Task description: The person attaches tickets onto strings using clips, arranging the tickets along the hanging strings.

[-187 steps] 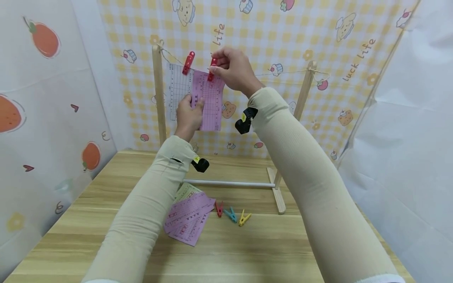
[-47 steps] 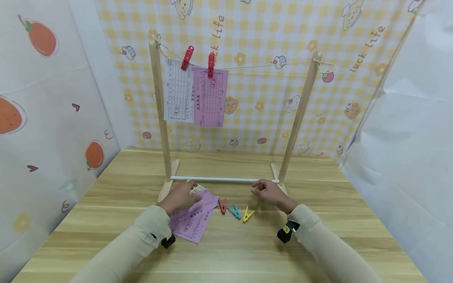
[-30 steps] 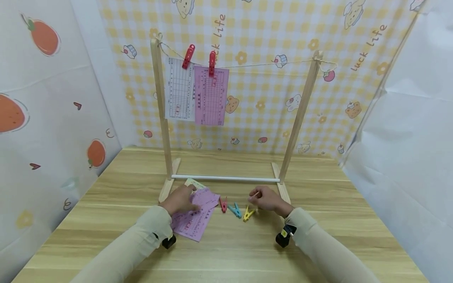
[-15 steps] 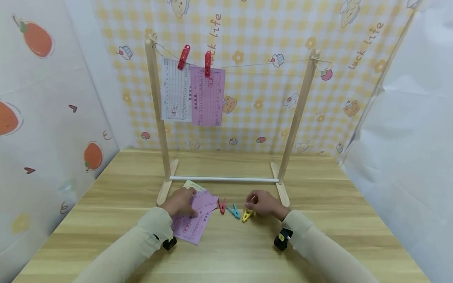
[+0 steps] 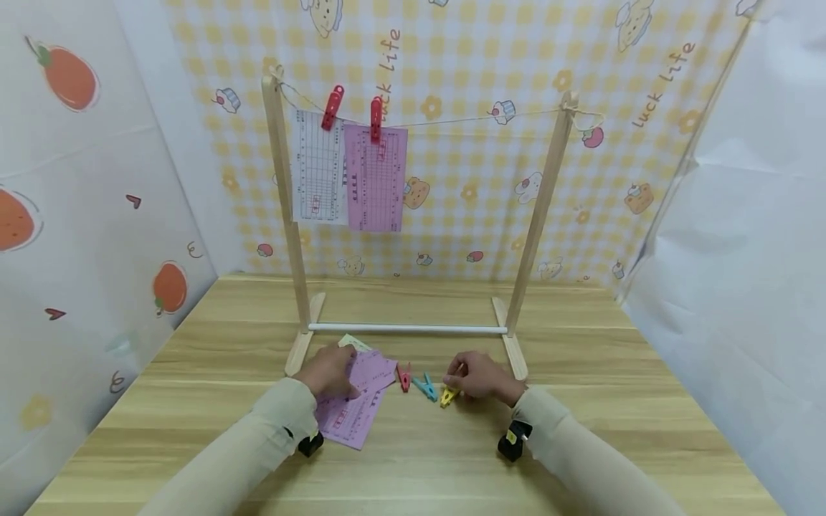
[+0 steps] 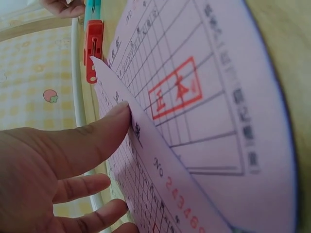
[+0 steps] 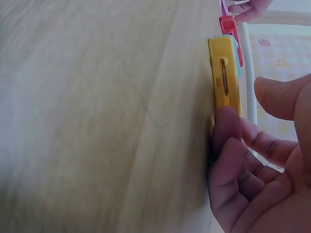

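Observation:
Pink printed slips [image 5: 348,423] overlap on the table, with a green slip [image 5: 353,342] partly under them. My left hand [image 5: 329,373] rests over the pile. In the left wrist view its thumb touches the top pink slip [image 6: 170,189] at the edge, the other fingers spread. My right hand [image 5: 479,374] is at the yellow clothespin [image 5: 447,396]. In the right wrist view, fingertips touch the end of this clothespin [image 7: 225,73] and one digit stands off it. To its left lie a blue clothespin [image 5: 426,388] and a red clothespin [image 5: 404,378].
Behind stands a wooden frame [image 5: 540,208] with a string [image 5: 477,120] and a white crossbar [image 5: 406,328]. Two red clothespins [image 5: 376,118] on the string hold a white slip [image 5: 317,172] and a pink slip [image 5: 376,183].
Both hands have come down from the string, leaving the pink slip pinned there. The left hand settled on the pile; the right hand moved left to the yellow clothespin.

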The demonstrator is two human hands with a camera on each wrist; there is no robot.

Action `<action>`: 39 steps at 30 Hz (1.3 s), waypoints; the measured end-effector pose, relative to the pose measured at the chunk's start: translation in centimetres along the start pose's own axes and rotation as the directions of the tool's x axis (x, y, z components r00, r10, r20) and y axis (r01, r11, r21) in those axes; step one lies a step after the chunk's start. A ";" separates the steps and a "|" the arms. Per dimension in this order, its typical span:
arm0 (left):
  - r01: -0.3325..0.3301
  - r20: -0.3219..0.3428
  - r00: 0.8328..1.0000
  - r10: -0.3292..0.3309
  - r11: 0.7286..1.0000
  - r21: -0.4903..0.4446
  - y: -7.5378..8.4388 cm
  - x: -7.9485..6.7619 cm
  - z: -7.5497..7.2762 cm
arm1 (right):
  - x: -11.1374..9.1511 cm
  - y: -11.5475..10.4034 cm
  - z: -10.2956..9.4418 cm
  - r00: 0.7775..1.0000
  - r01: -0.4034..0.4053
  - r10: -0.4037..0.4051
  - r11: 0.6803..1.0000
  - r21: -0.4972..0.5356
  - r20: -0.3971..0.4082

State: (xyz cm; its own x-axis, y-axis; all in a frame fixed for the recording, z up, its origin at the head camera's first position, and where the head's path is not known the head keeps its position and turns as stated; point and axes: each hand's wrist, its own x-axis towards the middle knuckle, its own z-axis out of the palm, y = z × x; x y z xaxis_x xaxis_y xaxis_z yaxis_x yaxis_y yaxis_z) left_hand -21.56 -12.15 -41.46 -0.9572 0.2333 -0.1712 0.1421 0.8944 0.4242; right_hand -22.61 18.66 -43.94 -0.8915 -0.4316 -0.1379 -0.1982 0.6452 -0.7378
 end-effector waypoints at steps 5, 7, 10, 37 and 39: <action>0.015 0.016 1.000 -0.015 1.000 -0.008 -0.1 0.2 0.0 | -0.1 0.1 0.3 1.000 0.023 -0.023 1.000 0.014 0.013; 0.022 0.019 1.000 -0.022 1.000 -0.021 -0.2 0.3 0.0 | -0.2 0.2 0.3 0.999 0.038 -0.039 0.999 0.015 0.011; 0.013 0.022 1.000 -0.013 1.000 -0.019 -0.2 0.5 0.0 | -0.2 0.3 0.3 0.998 0.058 -0.058 0.998 0.005 0.012; -0.080 -0.041 0.996 0.080 0.997 -0.019 -0.8 1.2 -0.3 | -0.2 -0.5 -0.2 0.997 0.080 -0.080 0.997 -0.002 -0.004; -0.077 -0.045 0.996 0.076 0.997 -0.011 -0.8 1.2 -0.5 | -0.1 -0.5 -0.4 0.996 0.088 -0.088 0.996 -0.006 -0.008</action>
State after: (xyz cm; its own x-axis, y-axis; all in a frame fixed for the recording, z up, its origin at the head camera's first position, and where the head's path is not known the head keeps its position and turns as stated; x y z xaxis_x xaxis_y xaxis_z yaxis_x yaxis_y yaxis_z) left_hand -22.93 -12.84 -41.53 -0.9540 0.2833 -0.0980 0.2125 0.8697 0.4455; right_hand -22.59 18.63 -43.27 -0.8738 -0.4817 -0.0670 -0.2784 0.6084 -0.7432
